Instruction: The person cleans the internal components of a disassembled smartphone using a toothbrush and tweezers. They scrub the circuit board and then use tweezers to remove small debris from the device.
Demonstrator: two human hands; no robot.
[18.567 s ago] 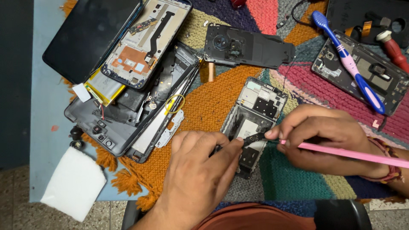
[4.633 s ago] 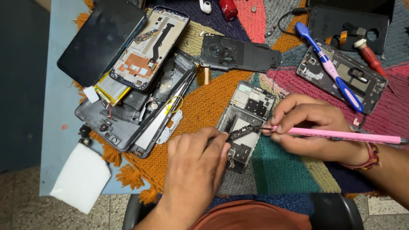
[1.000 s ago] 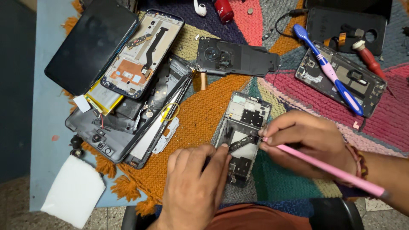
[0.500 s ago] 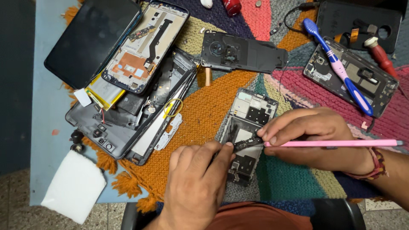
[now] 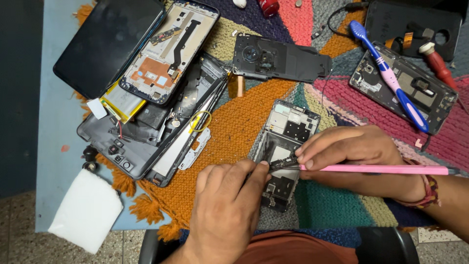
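An opened phone frame [image 5: 288, 126] with exposed boards lies on a colourful woven mat [image 5: 234, 132]. My left hand [image 5: 224, 205] rests on the frame's lower left edge, fingertips pressing it down. My right hand [image 5: 351, 151] holds a long pink tool [image 5: 381, 169] like a pen, its dark tip touching a small part in the middle of the frame, right beside my left fingertips.
A stack of dismantled phones, a screen and a yellow battery [image 5: 122, 102] lies at the left. A black back cover [image 5: 278, 58] sits above the frame. At the right, a toothbrush [image 5: 391, 78] lies across another phone body, with a red screwdriver [image 5: 439, 63]. White foam [image 5: 85, 212] sits lower left.
My right hand has tilted the pink tool from slanting down to level, keeping its tip on the frame. My left hand stays pressed on the frame's edge.
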